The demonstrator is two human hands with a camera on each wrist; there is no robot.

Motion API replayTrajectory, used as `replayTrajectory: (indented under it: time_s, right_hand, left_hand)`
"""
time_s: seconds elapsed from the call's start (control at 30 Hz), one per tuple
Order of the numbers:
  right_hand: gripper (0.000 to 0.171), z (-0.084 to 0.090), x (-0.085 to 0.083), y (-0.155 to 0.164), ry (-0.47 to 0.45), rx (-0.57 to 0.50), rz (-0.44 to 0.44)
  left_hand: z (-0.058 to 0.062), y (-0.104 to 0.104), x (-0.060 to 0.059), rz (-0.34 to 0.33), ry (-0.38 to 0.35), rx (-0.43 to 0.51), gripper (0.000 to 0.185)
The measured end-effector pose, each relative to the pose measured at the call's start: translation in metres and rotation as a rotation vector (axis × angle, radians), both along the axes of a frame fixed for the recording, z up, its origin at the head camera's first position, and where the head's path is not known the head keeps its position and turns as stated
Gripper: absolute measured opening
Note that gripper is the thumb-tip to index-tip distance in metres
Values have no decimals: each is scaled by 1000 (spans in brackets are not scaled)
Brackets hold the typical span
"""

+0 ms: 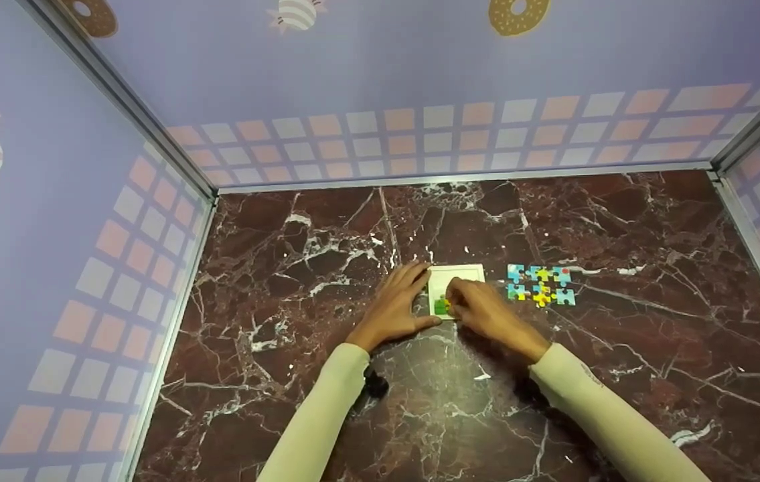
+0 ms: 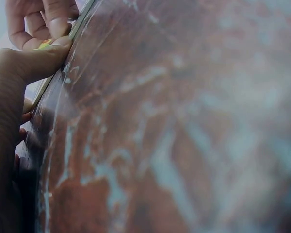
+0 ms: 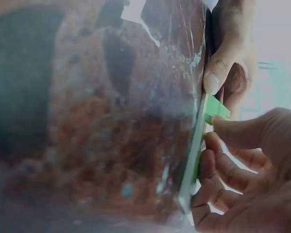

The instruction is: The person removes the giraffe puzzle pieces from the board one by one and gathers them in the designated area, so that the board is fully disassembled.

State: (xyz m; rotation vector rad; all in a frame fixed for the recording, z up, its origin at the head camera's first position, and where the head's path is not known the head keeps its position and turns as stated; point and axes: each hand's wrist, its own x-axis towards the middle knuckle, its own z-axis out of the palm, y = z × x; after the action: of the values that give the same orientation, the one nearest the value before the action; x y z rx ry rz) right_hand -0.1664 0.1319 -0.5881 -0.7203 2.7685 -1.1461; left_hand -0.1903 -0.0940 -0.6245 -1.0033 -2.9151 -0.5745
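A small pale puzzle board [image 1: 457,271] lies on the marbled table, with green puzzle pieces [image 1: 441,306] in its lower left corner. My left hand [image 1: 394,304] rests at the board's left side, fingers stretched toward the upper corner and thumb along the near edge. Over the board, my right hand [image 1: 487,311] has curled fingers and pinches a puzzle piece, mostly hidden; a bit of yellow shows at the fingertips. In the right wrist view, the right thumb [image 3: 237,132] touches the green area [image 3: 216,107] on the board. The left thumb [image 2: 46,58] lies on the board's edge in the left wrist view.
Several loose blue and yellow puzzle pieces [image 1: 540,286] lie in two rows right of the board. Dark red marbled tabletop [image 1: 286,268] surrounds everything. Purple patterned panels [image 1: 380,87] stand at the back and both sides.
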Motion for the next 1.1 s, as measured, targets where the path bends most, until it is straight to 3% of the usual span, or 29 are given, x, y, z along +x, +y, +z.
replayTrajectory:
  time_s: [0.3,0.43,0.73,1.1]
  right_hand:
    - [4,3,4,11,-146,-338,-162]
    - [5,7,5,25,-187,-417,-213]
    - [10,21,14,60,-142,-373,-291]
    - [7,10,17,100,-89,-334,-334]
  left_hand:
    - [0,1,0,8,-18,-5,101]
    - [0,1,1,16,-33,-7,102]
    - [1,2,1,2,-22,-10,102]
    - [-1,2,0,1,-6,8,102]
